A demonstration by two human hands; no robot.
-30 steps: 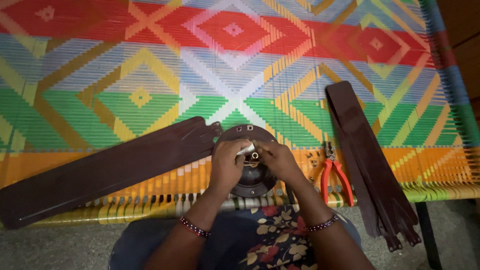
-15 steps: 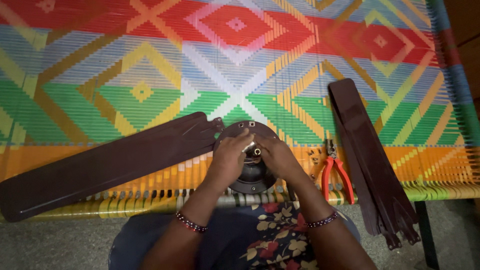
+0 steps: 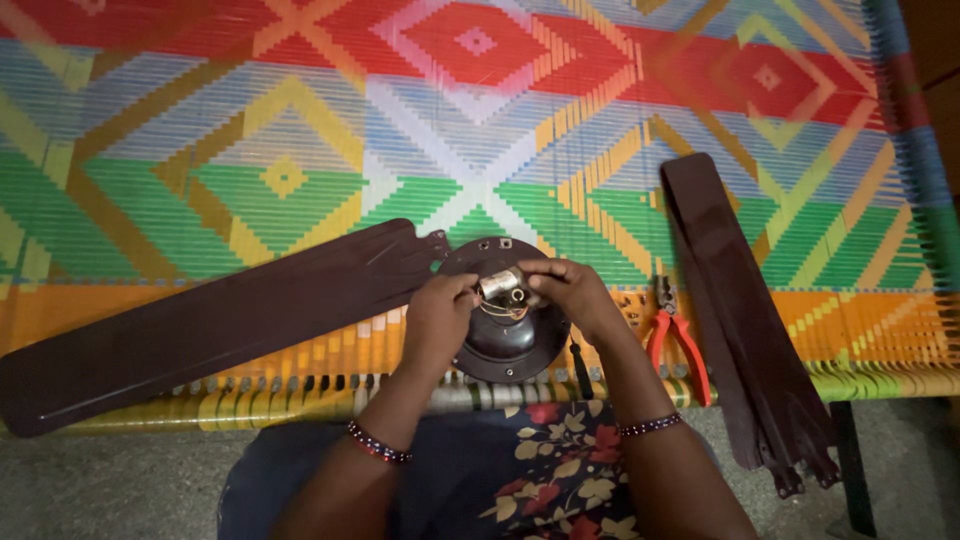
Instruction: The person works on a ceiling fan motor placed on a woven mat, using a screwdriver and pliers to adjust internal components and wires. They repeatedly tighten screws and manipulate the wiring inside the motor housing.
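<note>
A dark brown round fan motor housing (image 3: 500,345) lies on the woven cot near its front edge. From its centre sticks a short silver shaft (image 3: 500,285) with thin wires below it. My left hand (image 3: 440,320) pinches the shaft's left end, and my right hand (image 3: 570,295) holds its right end from the other side. One long brown fan blade (image 3: 210,320) is attached to the housing and stretches to the left.
Loose brown fan blades (image 3: 740,320) lie stacked on the right, overhanging the cot's edge. Red-handled pliers (image 3: 675,340) rest between them and the housing. The cot's bright woven surface (image 3: 480,120) stretches away behind. My lap in floral cloth (image 3: 560,470) is below.
The view has shifted slightly. My fingers have moved apart on the shaft, so the silver shaft and its wires show more between my hands.
</note>
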